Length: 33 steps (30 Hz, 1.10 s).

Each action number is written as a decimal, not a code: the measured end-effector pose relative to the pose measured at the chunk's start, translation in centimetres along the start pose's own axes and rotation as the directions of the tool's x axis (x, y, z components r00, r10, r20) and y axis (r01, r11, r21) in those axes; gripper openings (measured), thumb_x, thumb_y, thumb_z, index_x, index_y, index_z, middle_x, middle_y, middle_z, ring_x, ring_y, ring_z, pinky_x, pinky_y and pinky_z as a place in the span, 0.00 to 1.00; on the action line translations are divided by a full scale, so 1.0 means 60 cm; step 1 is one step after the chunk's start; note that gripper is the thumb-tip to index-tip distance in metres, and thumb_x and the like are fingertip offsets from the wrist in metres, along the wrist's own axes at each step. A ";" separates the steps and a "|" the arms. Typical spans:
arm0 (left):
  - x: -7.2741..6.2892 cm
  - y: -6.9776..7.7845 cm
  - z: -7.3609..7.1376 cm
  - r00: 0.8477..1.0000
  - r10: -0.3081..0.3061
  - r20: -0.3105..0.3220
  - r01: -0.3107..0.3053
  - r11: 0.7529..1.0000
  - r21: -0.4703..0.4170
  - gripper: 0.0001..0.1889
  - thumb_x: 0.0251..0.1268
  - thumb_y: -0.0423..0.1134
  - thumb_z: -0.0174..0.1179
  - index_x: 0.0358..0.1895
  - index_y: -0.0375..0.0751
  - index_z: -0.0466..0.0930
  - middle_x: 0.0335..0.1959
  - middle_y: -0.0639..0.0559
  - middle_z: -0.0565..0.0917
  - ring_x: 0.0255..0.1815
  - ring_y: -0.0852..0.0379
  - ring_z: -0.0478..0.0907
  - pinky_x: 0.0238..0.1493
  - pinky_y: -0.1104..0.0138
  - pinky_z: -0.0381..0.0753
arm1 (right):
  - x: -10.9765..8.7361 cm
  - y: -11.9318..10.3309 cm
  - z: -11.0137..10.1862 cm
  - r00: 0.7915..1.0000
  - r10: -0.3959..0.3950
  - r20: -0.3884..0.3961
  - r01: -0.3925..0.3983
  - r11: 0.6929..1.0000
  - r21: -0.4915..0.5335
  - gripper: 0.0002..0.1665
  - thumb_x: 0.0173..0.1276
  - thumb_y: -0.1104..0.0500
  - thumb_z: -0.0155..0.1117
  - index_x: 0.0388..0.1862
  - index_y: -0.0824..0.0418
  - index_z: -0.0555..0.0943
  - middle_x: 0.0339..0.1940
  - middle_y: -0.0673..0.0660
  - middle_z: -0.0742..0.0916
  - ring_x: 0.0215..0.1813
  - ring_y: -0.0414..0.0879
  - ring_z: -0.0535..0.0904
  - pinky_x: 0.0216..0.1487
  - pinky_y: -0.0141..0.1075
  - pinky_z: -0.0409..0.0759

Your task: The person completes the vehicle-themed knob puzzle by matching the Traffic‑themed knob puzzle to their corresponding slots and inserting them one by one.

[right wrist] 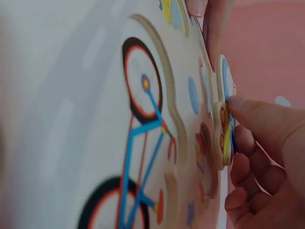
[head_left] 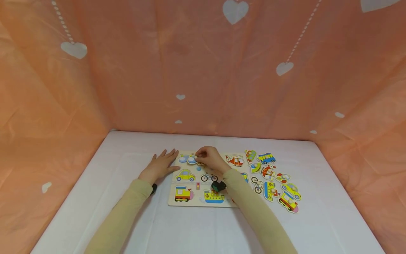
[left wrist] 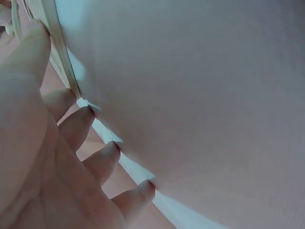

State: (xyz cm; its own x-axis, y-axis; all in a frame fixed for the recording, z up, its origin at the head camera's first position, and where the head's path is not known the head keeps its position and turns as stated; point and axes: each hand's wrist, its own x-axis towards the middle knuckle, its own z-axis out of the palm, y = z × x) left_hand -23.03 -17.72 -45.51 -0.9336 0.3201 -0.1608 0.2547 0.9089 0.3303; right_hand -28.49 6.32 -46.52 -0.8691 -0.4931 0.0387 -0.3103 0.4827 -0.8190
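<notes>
1. No piece visibly sat in the board (head_left: 198, 199); the right arm hid part of it.
2. Nine loose pieces (head_left: 266, 158) lay right of the board, apparently left to place.
3. The right hand (head_left: 210, 158), reaching across, pinched one blue-and-white piece (head_left: 191, 161) above the board's far side.
4. The left hand (head_left: 160, 165) lay fingers spread, thumb at the board's edge.

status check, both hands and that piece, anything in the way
Left hand spread at left edge of board. Right hand pinching piece over board, not seated. Loose pieces off to right, no obstruction seen.
</notes>
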 end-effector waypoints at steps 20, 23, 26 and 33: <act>-0.001 0.001 0.004 1.000 0.007 -0.014 -0.007 1.000 0.022 0.40 0.66 0.58 0.56 0.75 0.41 0.54 0.74 0.42 0.56 0.73 0.33 0.48 0.65 0.34 0.45 | 0.022 -0.009 0.040 1.000 0.025 -0.015 -0.025 1.000 -0.006 0.06 0.63 0.57 0.69 0.37 0.58 0.85 0.30 0.50 0.82 0.32 0.42 0.75 0.33 0.31 0.76; 0.000 0.001 0.002 1.000 0.009 -0.017 -0.008 1.000 0.024 0.40 0.66 0.58 0.55 0.75 0.41 0.55 0.74 0.42 0.56 0.73 0.33 0.47 0.65 0.33 0.45 | 0.026 -0.010 0.043 1.000 0.004 -0.029 -0.005 1.000 -0.015 0.06 0.63 0.57 0.69 0.37 0.58 0.85 0.30 0.50 0.82 0.32 0.42 0.75 0.32 0.31 0.75; 0.001 0.000 0.001 1.000 0.008 -0.018 -0.008 0.999 0.031 0.40 0.66 0.58 0.55 0.75 0.42 0.54 0.74 0.42 0.56 0.73 0.33 0.48 0.65 0.34 0.45 | 0.027 -0.016 0.045 0.999 -0.004 -0.041 0.003 1.000 -0.023 0.05 0.63 0.59 0.69 0.36 0.59 0.85 0.29 0.49 0.82 0.32 0.42 0.75 0.32 0.30 0.75; 0.003 -0.001 0.002 1.000 0.014 -0.023 -0.013 0.999 0.035 0.40 0.66 0.58 0.55 0.75 0.42 0.55 0.74 0.42 0.56 0.73 0.33 0.48 0.65 0.33 0.46 | 0.032 -0.023 0.050 0.998 -0.003 -0.059 0.000 0.999 -0.041 0.05 0.63 0.59 0.69 0.35 0.61 0.86 0.26 0.49 0.82 0.29 0.41 0.75 0.30 0.29 0.75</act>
State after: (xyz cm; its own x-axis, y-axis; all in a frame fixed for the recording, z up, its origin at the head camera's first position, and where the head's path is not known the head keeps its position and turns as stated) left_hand -23.18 -17.70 -45.70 -0.9354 0.3268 -0.1347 0.2759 0.9132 0.3001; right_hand -28.57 2.54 -47.02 -0.8894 -0.4511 0.0746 -0.3261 0.5115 -0.7950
